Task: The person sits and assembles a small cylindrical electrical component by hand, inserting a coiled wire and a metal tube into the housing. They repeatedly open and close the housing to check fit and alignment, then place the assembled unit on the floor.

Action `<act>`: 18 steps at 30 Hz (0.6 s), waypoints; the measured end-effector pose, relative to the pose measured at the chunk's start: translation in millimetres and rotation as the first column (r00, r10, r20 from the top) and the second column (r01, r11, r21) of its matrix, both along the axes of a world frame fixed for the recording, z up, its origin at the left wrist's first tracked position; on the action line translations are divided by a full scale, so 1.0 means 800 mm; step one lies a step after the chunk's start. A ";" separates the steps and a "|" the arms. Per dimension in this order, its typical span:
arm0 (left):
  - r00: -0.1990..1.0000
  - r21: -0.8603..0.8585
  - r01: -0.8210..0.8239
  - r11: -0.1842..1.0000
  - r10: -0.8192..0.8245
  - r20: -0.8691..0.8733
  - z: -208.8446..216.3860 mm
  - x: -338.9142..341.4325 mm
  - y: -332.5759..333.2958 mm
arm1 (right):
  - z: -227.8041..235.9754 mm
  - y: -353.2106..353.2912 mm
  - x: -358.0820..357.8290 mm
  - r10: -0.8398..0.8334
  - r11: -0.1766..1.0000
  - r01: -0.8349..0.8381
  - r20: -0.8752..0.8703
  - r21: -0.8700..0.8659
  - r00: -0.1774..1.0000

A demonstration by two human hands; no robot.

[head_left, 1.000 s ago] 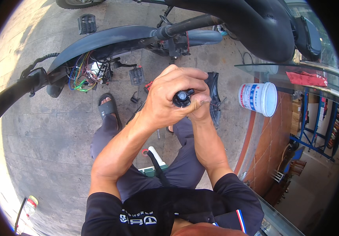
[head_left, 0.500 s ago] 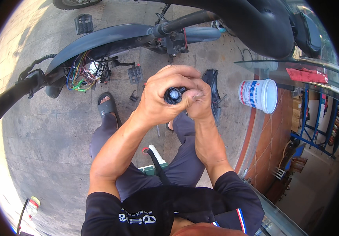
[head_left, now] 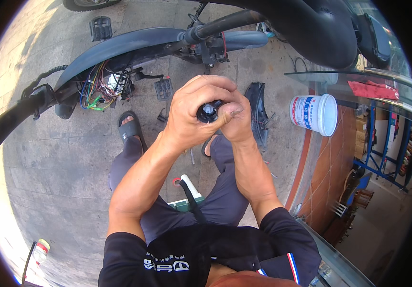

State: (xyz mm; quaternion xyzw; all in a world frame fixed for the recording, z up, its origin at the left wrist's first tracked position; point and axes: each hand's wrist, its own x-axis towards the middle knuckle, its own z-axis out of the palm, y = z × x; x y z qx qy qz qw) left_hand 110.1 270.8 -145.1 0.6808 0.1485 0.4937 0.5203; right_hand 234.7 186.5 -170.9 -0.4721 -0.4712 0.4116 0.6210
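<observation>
Both hands are clasped together in front of me around a small black cylindrical part [head_left: 208,112], whose round end faces the camera. My left hand [head_left: 191,115] wraps over it from the left and top. My right hand [head_left: 237,119] closes on it from the right, thumb pressed against its rim. Most of the part's body is hidden inside the fingers. Beyond the hands stands a dark scooter [head_left: 134,43] with its panel off, showing a bundle of coloured wires [head_left: 98,88].
A loose black plastic panel [head_left: 258,112] lies on the paving by my right foot. A white bucket with a printed label [head_left: 315,114] stands at the right near a glass edge [head_left: 349,79]. Small black pieces [head_left: 164,88] lie on the ground. A black-handled tool [head_left: 189,193] rests between my legs.
Both hands have stayed closed on the black part and shifted slightly left and up; its round end now faces the camera more squarely.
</observation>
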 end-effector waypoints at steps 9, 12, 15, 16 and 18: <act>0.990 -0.108 0.132 0.985 -0.125 0.065 0.000 -0.002 -0.005 | 0.009 -0.001 0.010 0.006 0.995 -0.020 0.138 0.095 0.990; 0.991 -0.084 0.127 0.988 -0.123 0.056 0.000 -0.002 -0.005 | 0.007 -0.001 0.011 0.025 0.998 -0.032 0.130 0.057 0.991; 0.997 -0.069 0.074 0.995 -0.072 0.029 0.000 -0.001 -0.006 | 0.004 -0.001 0.008 0.011 1.000 -0.013 0.075 0.027 0.997; 0.998 -0.057 0.054 0.997 -0.053 0.025 0.000 0.000 -0.006 | 0.003 -0.001 0.006 0.000 1.000 -0.001 0.048 0.014 0.999; 0.999 -0.047 0.037 0.998 -0.036 0.021 -0.001 0.001 -0.005 | 0.002 -0.002 0.004 -0.012 1.000 0.012 0.030 -0.012 0.999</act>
